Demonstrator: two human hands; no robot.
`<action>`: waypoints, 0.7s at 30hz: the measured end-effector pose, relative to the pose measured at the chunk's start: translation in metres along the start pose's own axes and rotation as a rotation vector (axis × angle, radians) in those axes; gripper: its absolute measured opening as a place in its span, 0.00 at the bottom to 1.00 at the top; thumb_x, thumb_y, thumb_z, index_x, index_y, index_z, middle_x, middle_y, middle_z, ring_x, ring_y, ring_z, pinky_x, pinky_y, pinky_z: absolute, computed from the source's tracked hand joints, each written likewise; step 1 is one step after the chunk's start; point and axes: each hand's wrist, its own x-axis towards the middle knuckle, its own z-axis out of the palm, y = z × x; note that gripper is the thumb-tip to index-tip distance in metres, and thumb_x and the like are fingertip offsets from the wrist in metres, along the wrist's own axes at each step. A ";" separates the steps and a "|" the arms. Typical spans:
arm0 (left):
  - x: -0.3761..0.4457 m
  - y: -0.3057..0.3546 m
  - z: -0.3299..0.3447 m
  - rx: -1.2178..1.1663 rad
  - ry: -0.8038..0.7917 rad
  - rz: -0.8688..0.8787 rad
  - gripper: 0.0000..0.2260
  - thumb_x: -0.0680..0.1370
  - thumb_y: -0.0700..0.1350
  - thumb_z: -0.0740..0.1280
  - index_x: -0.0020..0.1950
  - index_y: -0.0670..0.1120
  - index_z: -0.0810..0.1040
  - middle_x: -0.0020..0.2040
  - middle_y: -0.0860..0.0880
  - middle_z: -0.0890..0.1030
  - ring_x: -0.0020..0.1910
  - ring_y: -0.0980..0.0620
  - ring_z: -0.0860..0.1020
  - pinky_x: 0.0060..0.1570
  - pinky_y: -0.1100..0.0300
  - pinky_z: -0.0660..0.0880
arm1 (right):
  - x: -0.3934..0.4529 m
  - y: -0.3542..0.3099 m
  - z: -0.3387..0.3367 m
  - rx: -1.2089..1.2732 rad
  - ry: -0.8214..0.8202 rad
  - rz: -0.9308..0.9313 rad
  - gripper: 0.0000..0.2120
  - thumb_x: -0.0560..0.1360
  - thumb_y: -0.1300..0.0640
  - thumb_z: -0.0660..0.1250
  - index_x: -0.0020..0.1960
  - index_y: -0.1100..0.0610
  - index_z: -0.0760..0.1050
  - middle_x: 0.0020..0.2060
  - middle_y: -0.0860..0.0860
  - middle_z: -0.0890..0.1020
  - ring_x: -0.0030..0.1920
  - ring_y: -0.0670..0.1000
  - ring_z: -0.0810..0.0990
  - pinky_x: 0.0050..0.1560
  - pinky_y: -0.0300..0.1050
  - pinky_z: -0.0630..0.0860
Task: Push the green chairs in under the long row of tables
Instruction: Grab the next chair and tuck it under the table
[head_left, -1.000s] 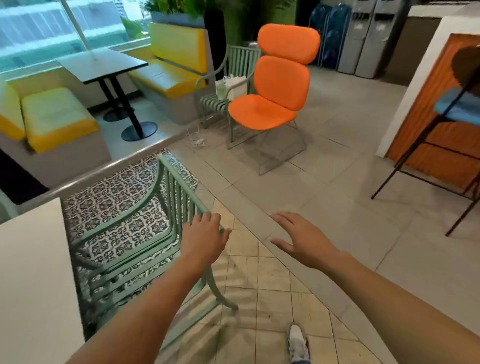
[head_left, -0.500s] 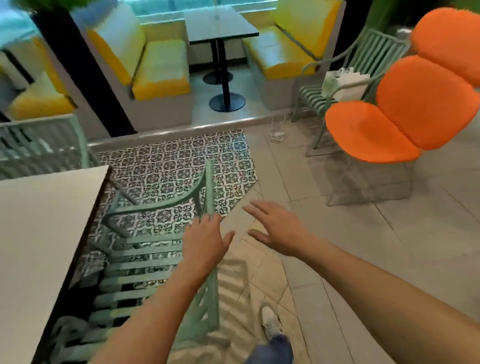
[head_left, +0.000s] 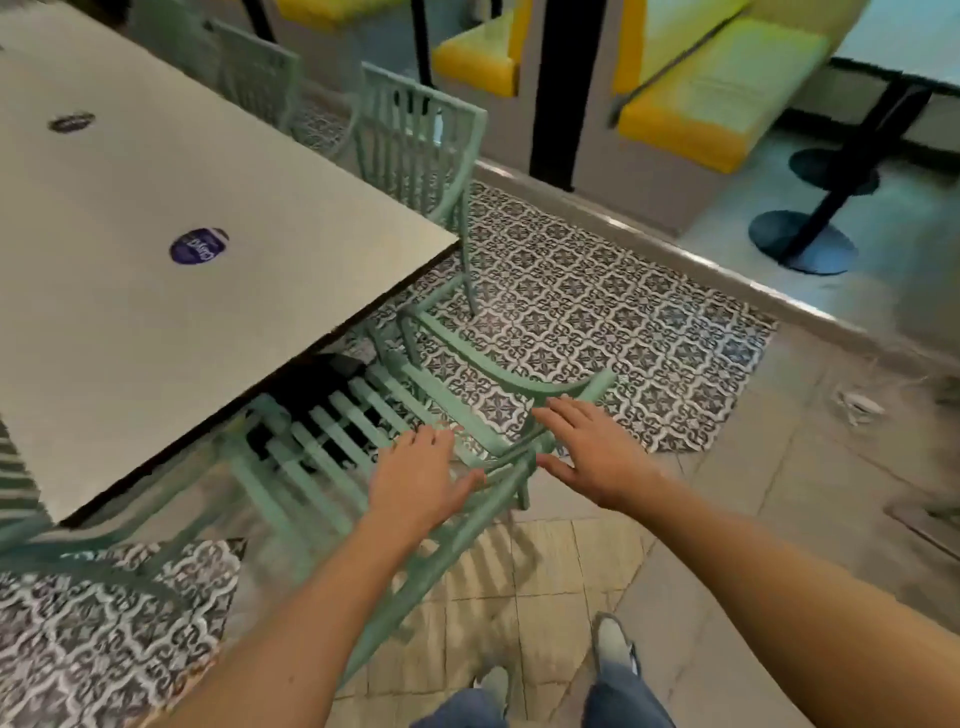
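From my head view, I have the green chair right under my hands, its slatted seat already partly tucked beneath the edge of the tabletop, which lies just ahead and to the left of my left hand. That hand rests on the chair's top rail, fingers fairly straight and a little spread, the thumb out toward the rail; I would call it pressing, not gripping. My right hand is just to the right of it, flat and spread, fingers reaching toward the curved armrest beyond it; whether they actually touch it I cannot tell through the blur. I judge this chair about half in: the seat front is under the tabletop, but the back and arms stand out toward me, so some pushing is left. Farther ahead of my hands, at the tabletop's far corner, a second green chair stands close against the edge and looks nearly in place; another chair shows beyond it, too blurred to judge. A green arm to the far left of my left hand suggests one more chair there. As for containers, I see none; the tabletop carries only two round stickers.
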 end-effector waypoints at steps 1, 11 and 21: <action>-0.003 -0.006 0.003 -0.014 -0.019 -0.049 0.31 0.76 0.69 0.54 0.69 0.50 0.68 0.66 0.48 0.73 0.63 0.47 0.72 0.59 0.50 0.71 | 0.010 0.005 0.001 -0.012 -0.030 -0.041 0.32 0.79 0.38 0.54 0.78 0.49 0.51 0.77 0.50 0.58 0.76 0.53 0.54 0.75 0.50 0.51; -0.092 0.010 0.084 -0.315 -0.181 -0.483 0.43 0.65 0.80 0.39 0.61 0.53 0.73 0.53 0.51 0.77 0.50 0.51 0.74 0.48 0.55 0.71 | 0.094 0.052 0.019 -0.163 -0.221 -0.588 0.32 0.79 0.37 0.51 0.78 0.50 0.52 0.77 0.52 0.56 0.76 0.53 0.53 0.74 0.46 0.47; -0.102 0.041 0.101 -0.236 -0.150 -0.717 0.26 0.76 0.67 0.45 0.62 0.54 0.70 0.58 0.53 0.76 0.57 0.48 0.74 0.53 0.51 0.66 | 0.103 0.085 0.039 -0.261 -0.273 -0.647 0.39 0.66 0.24 0.31 0.56 0.45 0.68 0.50 0.46 0.79 0.52 0.51 0.77 0.56 0.50 0.69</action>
